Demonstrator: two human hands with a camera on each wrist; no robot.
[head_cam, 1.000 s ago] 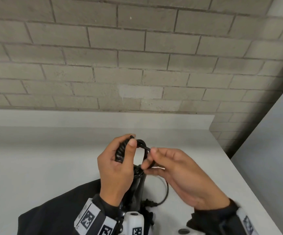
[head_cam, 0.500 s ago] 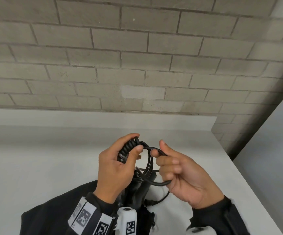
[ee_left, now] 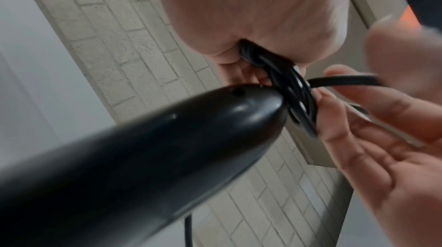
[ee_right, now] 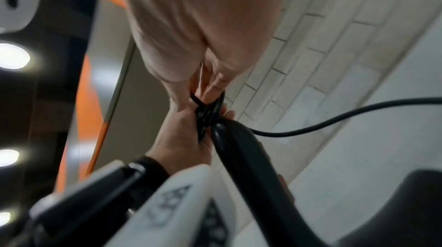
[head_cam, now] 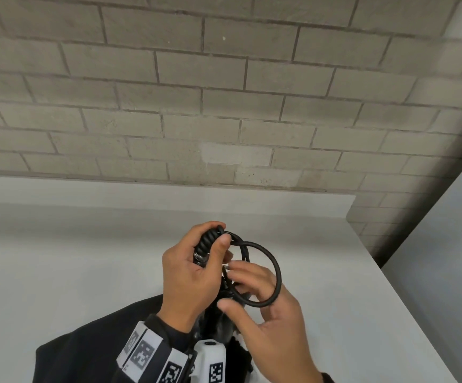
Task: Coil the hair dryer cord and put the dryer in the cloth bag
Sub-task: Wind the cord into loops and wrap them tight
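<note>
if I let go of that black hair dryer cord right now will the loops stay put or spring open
The black rubbery hair dryer cord would likely spring open: its free loop stands in a smooth, round arc rather than sagging, which suggests some stiffness. The wound bundle seems to keep its shape only because the left hand grips it. The right hand pinching the loop probably feels it push back a little.

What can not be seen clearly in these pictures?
- Dryer head: cut off by the frame edge in both wrist views; hidden under the hands in the head view.
- Cord plug: not seen in any view.
- Cloth bag opening: cut off by the head view's lower edge.
</note>
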